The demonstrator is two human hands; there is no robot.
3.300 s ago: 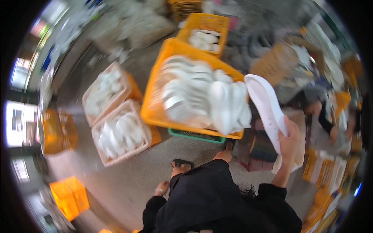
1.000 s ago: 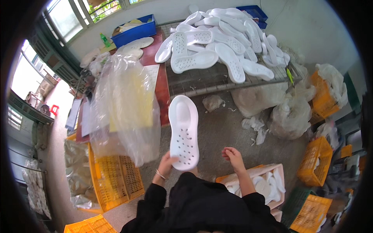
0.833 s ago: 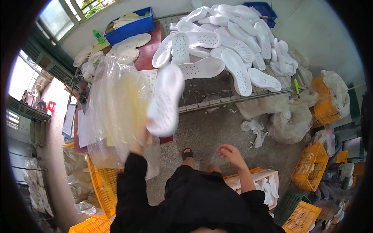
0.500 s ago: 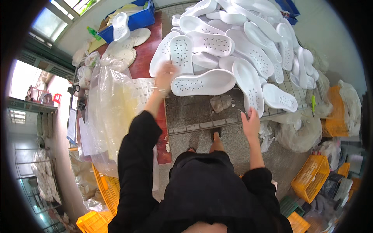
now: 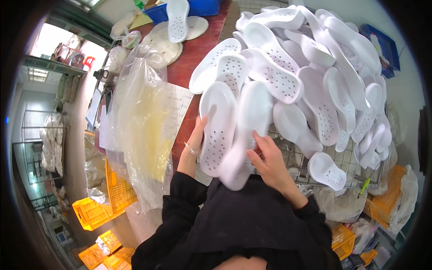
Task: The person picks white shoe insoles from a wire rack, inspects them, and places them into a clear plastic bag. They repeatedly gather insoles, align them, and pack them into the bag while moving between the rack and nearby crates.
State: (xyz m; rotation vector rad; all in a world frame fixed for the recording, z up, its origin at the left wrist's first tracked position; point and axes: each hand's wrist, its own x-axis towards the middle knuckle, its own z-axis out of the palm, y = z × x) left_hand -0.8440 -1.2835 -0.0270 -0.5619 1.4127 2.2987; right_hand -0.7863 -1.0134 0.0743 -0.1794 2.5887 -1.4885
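Observation:
A white perforated insole (image 5: 218, 135) stands nearly upright before me, gripped along its left edge by my left hand (image 5: 195, 140), whose fingers are partly hidden behind it. Beside it, my right hand (image 5: 271, 163) pinches a second white insole (image 5: 254, 112) at its right edge. Motion blurs this second one, and its lower end overlaps the first. Just beyond both lies a large heap of white insoles (image 5: 317, 90) on a wire-mesh rack (image 5: 288, 153). One loose insole (image 5: 327, 171) rests near the rack's front edge, right of my right hand.
Left of the heap, a red board (image 5: 202, 58) carries round off-white pads (image 5: 162, 42), a printed sheet (image 5: 179, 105) and clear plastic bags (image 5: 139, 121). A blue crate (image 5: 155, 13) stands at the back. Yellow crates (image 5: 92, 211) sit low on the left, others at right.
Both hands have come together nearer my body, and each has taken hold of an insole and lifted it. My view has shifted left, so the heap appears farther right.

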